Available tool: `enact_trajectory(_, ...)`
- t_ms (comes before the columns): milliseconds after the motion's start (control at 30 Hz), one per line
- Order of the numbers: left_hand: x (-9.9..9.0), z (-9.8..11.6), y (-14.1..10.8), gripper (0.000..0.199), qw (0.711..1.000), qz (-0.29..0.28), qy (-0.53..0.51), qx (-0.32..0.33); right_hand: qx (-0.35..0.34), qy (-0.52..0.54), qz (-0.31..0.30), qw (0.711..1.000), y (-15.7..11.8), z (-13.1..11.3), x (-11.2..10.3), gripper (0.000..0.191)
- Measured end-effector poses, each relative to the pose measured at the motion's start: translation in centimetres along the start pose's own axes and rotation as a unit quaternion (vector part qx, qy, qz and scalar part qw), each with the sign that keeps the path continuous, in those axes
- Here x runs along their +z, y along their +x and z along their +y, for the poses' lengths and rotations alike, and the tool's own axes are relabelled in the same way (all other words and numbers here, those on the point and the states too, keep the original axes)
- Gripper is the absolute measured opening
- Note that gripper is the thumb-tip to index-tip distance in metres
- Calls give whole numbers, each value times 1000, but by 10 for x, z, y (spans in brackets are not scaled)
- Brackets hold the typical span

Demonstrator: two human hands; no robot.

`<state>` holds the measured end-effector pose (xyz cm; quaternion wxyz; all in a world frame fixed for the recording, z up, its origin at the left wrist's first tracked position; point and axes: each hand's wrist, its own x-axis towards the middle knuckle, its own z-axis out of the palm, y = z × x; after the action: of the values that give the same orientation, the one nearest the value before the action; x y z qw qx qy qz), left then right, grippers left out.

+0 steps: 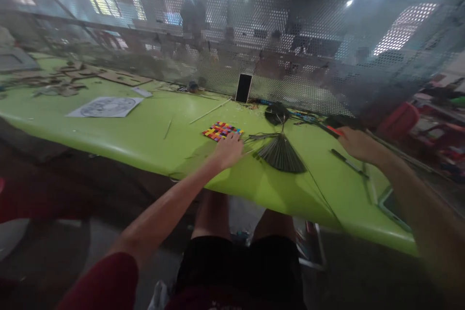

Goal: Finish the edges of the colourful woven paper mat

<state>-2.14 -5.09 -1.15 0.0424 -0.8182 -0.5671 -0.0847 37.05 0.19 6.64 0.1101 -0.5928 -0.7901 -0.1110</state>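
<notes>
A small woven mat [218, 131] of red, yellow, blue and purple strips lies on the green table. My left hand [229, 149] is closed over its near right edge, fingertips on the strips. Out to the right, my right hand [358, 144] is closed on a red-handled tool [333, 131]; blur hides its exact kind. Between my hands, a bundle of dark strips [281, 155] spreads out like a fan. Behind it sits a round dark piece [276, 113]. Just below my right hand is a dark pen-like stick [345, 160].
A phone-like black panel [243, 88] leans at the back, before a mesh screen [308, 58]. A printed sheet [105, 106] and cardboard scraps [109, 75] lie left. Thin pale sticks [210, 111] are scattered about. A framed, tablet-like object [394, 208] rests at the right edge.
</notes>
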Motion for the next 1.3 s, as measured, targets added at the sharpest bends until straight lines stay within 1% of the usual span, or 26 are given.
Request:
enact_trajectory(33,3,0,6,40,1000,-2,-6,-2,-2,16,-8,1000,-2,-18,-2,35)
enact_trajectory(67,5,-1,9,36,1000,-4,-13,-6,-12,49,-30,998,-5,-42,-1,39)
enact_trajectory(100,7,-3,12,33,1000,-5,-22,-14,-10,136,-78,988,-7,-69,3,42)
enact_trajectory(167,8,-9,12,29,999,-9,-42,-33,-1,267,-121,956,-11,-125,17,43)
enact_trajectory(233,9,-15,12,27,997,-3,-65,-47,44,372,-130,918,-12,-170,32,42)
enact_trajectory(300,10,-21,11,27,995,7,-86,-43,94,424,-136,891,-8,-195,44,43)
enact_trajectory(333,11,-23,12,28,995,11,-95,-36,105,426,-142,887,-5,-199,48,44)
enact_trajectory(367,11,-26,12,28,994,11,-102,-29,105,412,-147,893,-2,-200,52,45)
enact_trajectory(433,11,-30,12,29,993,7,-112,-23,81,365,-143,916,2,-193,60,44)
enact_trajectory(467,11,-31,12,30,993,6,-116,-26,71,351,-131,924,4,-188,64,44)
enact_trajectory(500,10,-33,12,30,992,7,-118,-32,73,355,-111,925,6,-183,68,45)
enact_trajectory(533,9,-35,12,31,992,9,-122,-37,88,378,-92,917,7,-177,73,45)
enact_trajectory(600,7,-38,12,31,990,13,-133,-38,134,442,-64,885,11,-168,78,48)
enact_trajectory(633,7,-39,13,30,989,13,-141,-28,149,458,-52,875,14,-164,77,47)
enact_trajectory(667,6,-40,13,29,989,13,-149,-16,149,447,-39,881,16,-160,74,46)
enact_trajectory(700,5,-40,14,29,988,13,-153,-5,131,405,-27,905,19,-156,69,44)
enact_trajectory(767,2,-41,13,28,988,15,-154,3,59,250,-12,966,24,-147,52,39)
enact_trajectory(800,1,-41,12,28,988,18,-153,0,17,161,-17,987,26,-142,42,37)
enact_trajectory(833,-1,-40,10,29,988,24,-151,-6,-17,88,-28,996,27,-137,33,35)
enact_trajectory(867,-2,-40,8,30,988,32,-151,-15,-44,32,-39,998,29,-132,25,35)
enact_trajectory(933,-4,-37,2,33,987,48,-150,-30,-83,-42,-60,994,31,-125,16,40)
enact_trajectory(1000,-2,-32,-3,36,987,56,-142,-47,-113,-81,-75,987,34,-124,17,44)
enact_trajectory(1067,2,-28,-6,37,988,52,-134,-57,-131,-97,-76,984,37,-128,25,45)
enact_trajectory(1133,7,-24,-7,38,988,49,-134,-60,-129,-103,-67,984,41,-134,36,45)
enact_trajectory(1233,13,-22,-6,39,986,60,-146,-53,-134,-99,-70,983,48,-137,52,45)
enact_trajectory(1300,14,-22,-6,38,986,61,-146,-47,-147,-88,-76,982,52,-136,58,45)
